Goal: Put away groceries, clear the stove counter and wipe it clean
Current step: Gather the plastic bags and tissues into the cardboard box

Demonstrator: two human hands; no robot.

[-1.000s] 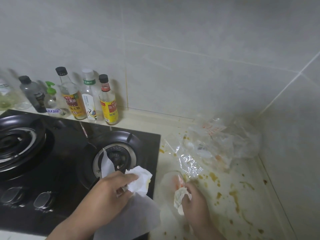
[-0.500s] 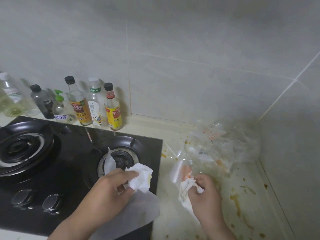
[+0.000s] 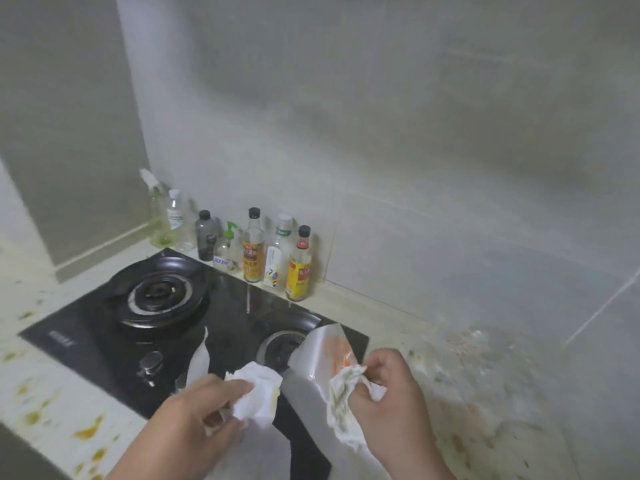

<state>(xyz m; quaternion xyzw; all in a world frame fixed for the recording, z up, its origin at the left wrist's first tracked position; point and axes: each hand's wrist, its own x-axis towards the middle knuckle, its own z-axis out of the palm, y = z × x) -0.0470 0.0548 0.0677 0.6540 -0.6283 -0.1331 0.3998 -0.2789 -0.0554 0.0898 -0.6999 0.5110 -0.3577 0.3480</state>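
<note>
both hands grip wads over the front of the stove

the left hand (image 3: 194,420) comes in from the lower edge, back of the hand up. its fingers are curled round a crumpled white tissue (image 3: 256,393) with a faint yellow stain along one edge. the wad sits over the front of the black stove (image 3: 86,344), just beside the right burner (image 3: 280,348). a thin white sheet (image 3: 200,358) shows above and below this hand; how it is held cannot be told.

the right hand (image 3: 388,393) is raised just to the right, knuckles toward the camera. its fingers are bent tight round a soiled tissue (image 3: 343,403), grey-streaked and drooping below the fist. the same fingers pinch a cloudy plastic sheet (image 3: 318,355) smeared with orange. it stands up over the stove's right front corner and covers part of the right burner.

the stove is set in a pale counter (image 3: 62,410). yellow-brown stains (image 3: 86,433) spot the counter left of the stove, and more mark it on the right. there they lie around a crumpled clear plastic bag (image 3: 485,351) near the corner, which is blurred. the left burner (image 3: 159,299) sits toward the back, with a metal knob (image 3: 150,363) nearer the front. a row of bottles (image 3: 252,251) stands behind the stove against the grey tiled wall (image 3: 415,168). the row runs from a spray bottle at the far left to a yellow-labelled one at the right.
</note>
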